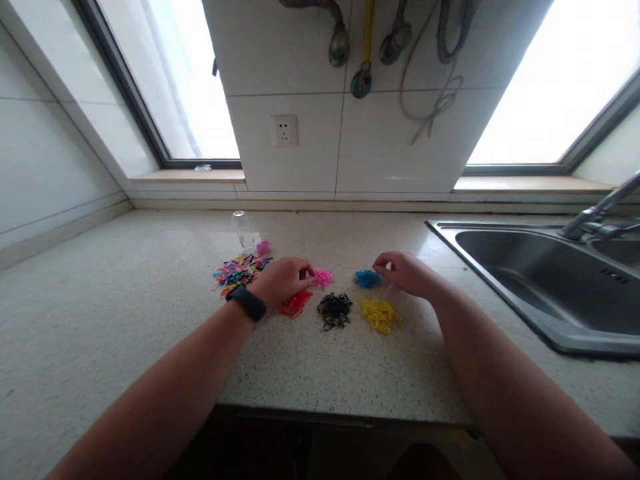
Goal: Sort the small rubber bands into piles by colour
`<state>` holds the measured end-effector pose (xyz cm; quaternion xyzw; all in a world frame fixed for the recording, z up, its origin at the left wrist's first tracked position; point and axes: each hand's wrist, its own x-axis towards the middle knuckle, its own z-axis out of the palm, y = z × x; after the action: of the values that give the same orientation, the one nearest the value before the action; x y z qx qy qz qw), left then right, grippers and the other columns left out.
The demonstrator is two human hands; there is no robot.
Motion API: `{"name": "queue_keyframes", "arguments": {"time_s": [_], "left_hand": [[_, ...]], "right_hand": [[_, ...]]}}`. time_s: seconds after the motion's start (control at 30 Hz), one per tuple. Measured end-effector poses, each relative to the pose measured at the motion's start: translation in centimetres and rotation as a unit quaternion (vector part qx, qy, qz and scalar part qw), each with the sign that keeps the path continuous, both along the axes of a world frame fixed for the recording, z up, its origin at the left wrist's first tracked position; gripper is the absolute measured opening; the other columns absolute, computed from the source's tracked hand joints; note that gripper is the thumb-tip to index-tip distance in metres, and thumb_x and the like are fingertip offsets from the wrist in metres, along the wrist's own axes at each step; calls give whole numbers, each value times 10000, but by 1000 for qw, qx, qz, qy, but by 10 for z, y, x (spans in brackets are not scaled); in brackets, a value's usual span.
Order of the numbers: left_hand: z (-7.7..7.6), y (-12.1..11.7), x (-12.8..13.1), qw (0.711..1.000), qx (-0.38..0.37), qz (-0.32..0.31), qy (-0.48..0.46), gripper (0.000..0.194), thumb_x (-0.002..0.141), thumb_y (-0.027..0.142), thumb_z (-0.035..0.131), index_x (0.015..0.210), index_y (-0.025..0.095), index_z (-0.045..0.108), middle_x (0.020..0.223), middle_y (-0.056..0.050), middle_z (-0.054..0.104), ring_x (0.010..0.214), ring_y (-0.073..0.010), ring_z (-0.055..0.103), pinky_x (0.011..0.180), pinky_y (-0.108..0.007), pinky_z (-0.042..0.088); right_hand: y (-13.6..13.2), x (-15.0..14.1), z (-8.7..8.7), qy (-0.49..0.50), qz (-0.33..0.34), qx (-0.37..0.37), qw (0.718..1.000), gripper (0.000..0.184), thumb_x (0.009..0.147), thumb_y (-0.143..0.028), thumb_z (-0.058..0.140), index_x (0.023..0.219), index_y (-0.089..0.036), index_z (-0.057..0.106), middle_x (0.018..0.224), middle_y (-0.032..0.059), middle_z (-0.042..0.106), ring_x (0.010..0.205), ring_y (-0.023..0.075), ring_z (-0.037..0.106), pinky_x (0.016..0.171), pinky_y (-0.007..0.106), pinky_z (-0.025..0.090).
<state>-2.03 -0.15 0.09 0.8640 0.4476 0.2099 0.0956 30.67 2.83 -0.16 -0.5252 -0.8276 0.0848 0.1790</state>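
Observation:
Small rubber bands lie on the counter, sorted by colour. My left hand (285, 277), wearing a dark wristband, has its fingers pinched together at the edge of the pink rubber bands (323, 278). Below it are the red rubber bands (296, 305), and to its left spreads a mixed-colour heap (234, 273). My right hand (403, 272) is also closed in a pinch, beside the blue rubber bands (367, 279). Whatever either pinch holds is too small to make out. Nearer to me lie the black rubber bands (335, 311) and yellow rubber bands (381, 315).
Behind the mixed heap are a clear plastic container (240, 227) and a small pink object (263, 247). A steel sink (525, 267) with a faucet (595, 217) is set into the counter (310, 373) at right. A tiled wall with a socket (285, 131) rises behind.

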Motion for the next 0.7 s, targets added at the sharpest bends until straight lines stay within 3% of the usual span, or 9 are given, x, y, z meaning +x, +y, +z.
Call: {"name": "queue_keyframes", "arguments": {"time_s": [0.37, 0.7], "left_hand": [[4, 2, -10, 1000, 11, 27, 1, 163, 865, 319, 623, 927, 207, 725, 755, -16, 700, 675, -151, 618, 643, -278, 413], [10, 17, -48, 985, 81, 137, -62, 232, 907, 354, 549, 905, 198, 722, 770, -45, 709, 674, -155, 611, 620, -261, 410]], "right_hand": [[0, 0, 0, 3, 0, -2, 1000, 225, 900, -348, 538, 918, -210, 714, 780, 38, 696, 600, 134, 564, 585, 264, 386], [1, 2, 0, 7, 5, 24, 1000, 223, 895, -360, 536, 912, -225, 713, 803, 36, 704, 660, 152, 584, 604, 271, 393]]}}
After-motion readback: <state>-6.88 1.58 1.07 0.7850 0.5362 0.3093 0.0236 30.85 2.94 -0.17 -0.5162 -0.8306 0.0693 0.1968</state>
